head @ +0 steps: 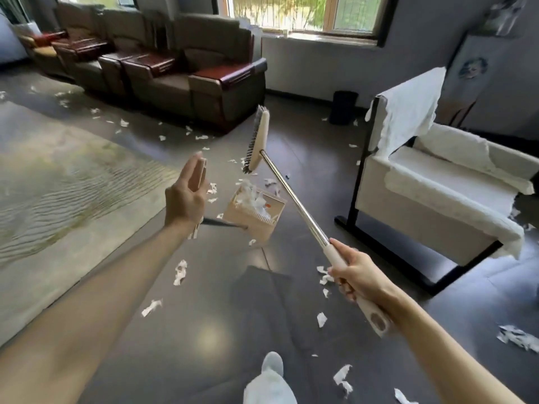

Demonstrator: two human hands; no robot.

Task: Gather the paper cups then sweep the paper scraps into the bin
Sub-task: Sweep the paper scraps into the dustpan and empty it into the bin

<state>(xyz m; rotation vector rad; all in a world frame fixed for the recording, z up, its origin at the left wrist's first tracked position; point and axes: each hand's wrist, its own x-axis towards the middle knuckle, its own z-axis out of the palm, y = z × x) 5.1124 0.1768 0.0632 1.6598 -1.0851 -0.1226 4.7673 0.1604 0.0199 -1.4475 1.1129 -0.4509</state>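
My right hand point(354, 274) grips the cream handle of a broom point(294, 199). Its brush head point(258, 138) is lifted off the floor and points away from me. My left hand point(186, 193) holds the upright cream handle of a dustpan point(253, 212), which hangs above the floor with white paper scraps heaped inside. More paper scraps point(180, 271) lie scattered over the dark floor, near my feet and along the sofas. A black bin point(344, 107) stands by the far wall under the window. No paper cups are in view.
A row of brown sofas point(180, 74) runs along the back left. A pale rug point(67, 182) covers the floor on the left. A white armchair point(443, 182) on a black frame stands to the right. My white shoe point(269, 380) is at the bottom.
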